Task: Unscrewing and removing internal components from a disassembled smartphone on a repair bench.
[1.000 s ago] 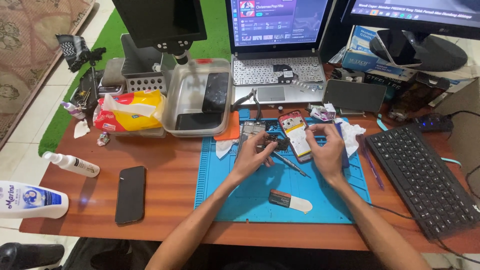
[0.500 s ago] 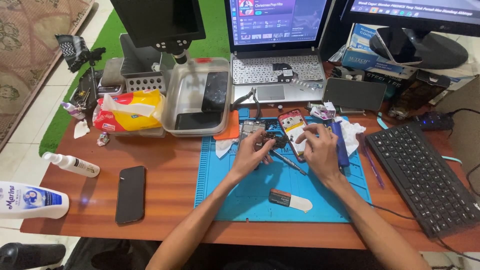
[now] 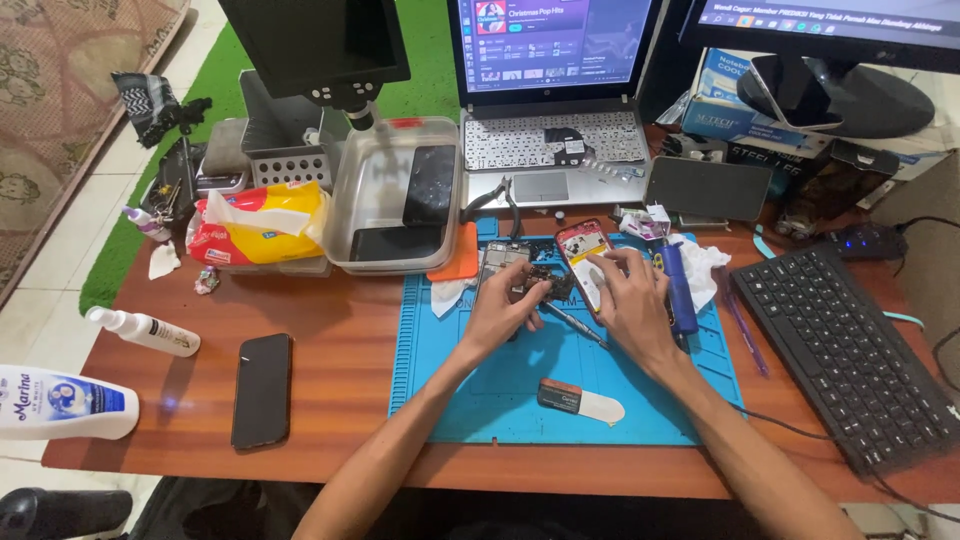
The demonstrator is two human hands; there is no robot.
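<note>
**Head view: both hands on an opened phone over the blue mat**

Head camera looks down on a blue work mat (image 3: 560, 385) laid on a wooden tabletop (image 3: 330, 400); every place below is given from that mat. At the mat's far edge, near its middle, lies an opened phone body (image 3: 503, 262) with dark loose parts just beside it. The left hand (image 3: 505, 312) rests on the near end of that body, fingers curled down on it; whether it pinches a small part I cannot tell. The right hand (image 3: 632, 300) lies to the right of it, fingertips pressed on a red-edged phone panel (image 3: 582, 252) that is tilted up at the mat's far edge. A thin metal tool (image 3: 573, 325) lies on the mat between the two hands, touched by neither as far as can be seen.

Doing this well, as I judge it, calls for a steady left hand pinning the body flat while the right works the panel gently, since a flex cable may join them. Small parts should stay on the mat, well apart from the white-tipped pry card (image 3: 580, 400) near its front edge and the blue-handled driver (image 3: 679, 290) toward its right side.
</note>
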